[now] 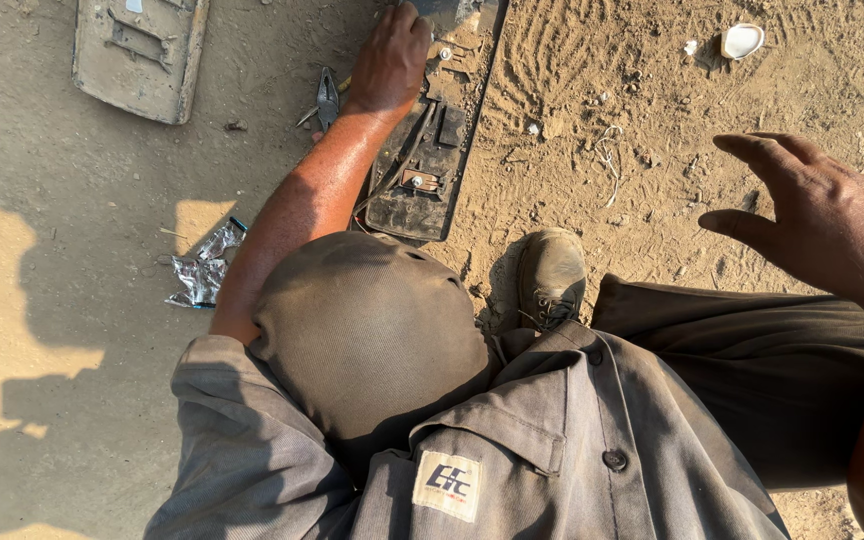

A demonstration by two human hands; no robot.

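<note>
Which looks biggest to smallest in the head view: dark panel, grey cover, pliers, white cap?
1. Dark panel under the left hand, partly hidden and cut off at the top.
2. Grey cover, also cut off, so the top two are unsure.
3. Pliers.
4. White cap.

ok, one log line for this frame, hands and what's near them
left hand pressing on dark panel on sandy ground | right hand open, in air, empty | pliers beside left hand | crumpled foil left
</note>
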